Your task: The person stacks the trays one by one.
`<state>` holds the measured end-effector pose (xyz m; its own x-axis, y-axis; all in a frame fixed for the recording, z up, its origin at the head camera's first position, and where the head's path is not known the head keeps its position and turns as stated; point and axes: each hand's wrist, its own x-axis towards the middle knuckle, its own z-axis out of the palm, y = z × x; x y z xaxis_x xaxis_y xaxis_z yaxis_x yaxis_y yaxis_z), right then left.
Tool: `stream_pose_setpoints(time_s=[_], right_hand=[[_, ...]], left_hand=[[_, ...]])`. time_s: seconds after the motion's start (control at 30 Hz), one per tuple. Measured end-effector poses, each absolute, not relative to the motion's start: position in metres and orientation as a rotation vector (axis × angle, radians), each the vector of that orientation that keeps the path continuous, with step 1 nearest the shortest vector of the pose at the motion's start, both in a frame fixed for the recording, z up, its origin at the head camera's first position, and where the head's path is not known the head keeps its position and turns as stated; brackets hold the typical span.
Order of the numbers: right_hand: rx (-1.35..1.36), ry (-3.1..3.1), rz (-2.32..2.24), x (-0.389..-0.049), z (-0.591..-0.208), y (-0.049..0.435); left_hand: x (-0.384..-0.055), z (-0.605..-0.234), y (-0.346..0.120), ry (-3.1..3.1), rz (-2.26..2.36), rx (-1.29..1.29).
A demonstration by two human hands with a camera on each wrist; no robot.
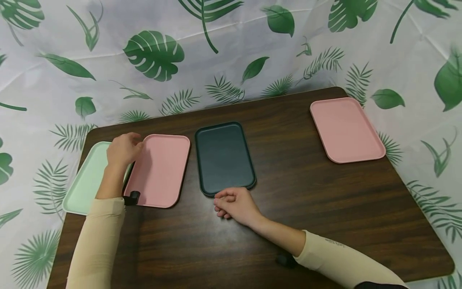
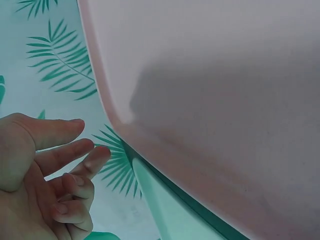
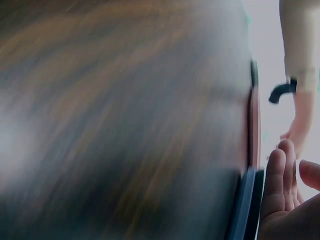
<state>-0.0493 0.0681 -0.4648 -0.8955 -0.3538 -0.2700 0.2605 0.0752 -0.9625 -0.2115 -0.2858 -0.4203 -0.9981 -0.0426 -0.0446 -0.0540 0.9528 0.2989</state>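
My left hand hovers by the far left corner of a pink tray, its fingers loosely bent and holding nothing. In the left wrist view, the thumb and fingers of that hand are apart from the pink rim. A dark green edge shows between the pink tray and a mint green tray, which the left arm partly covers. My right hand is at the near edge of a dark teal tray, fingers loosely bent with nothing in them. Under that tray's near right corner, a second dark rim shows.
Another pink tray lies at the far right of the brown wooden table. Behind and around the table hangs a white cloth printed with green leaves. Black wrist camera mounts stick out from the sleeves.
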Motion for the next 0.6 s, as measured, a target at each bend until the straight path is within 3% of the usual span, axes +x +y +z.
stream_pose_setpoints(time_s=[0.3,0.6], right_hand=[[-0.209,2.013,-1.721,-0.031,-0.471,0.028],[-0.138,1.996,-1.68,-0.029,-0.475,0.0]], left_hand=[[-0.226,-0.426,-0.29,2.979,0.409,-0.107],[-0.233,-0.434,-0.289,2.949,0.394,-0.117]])
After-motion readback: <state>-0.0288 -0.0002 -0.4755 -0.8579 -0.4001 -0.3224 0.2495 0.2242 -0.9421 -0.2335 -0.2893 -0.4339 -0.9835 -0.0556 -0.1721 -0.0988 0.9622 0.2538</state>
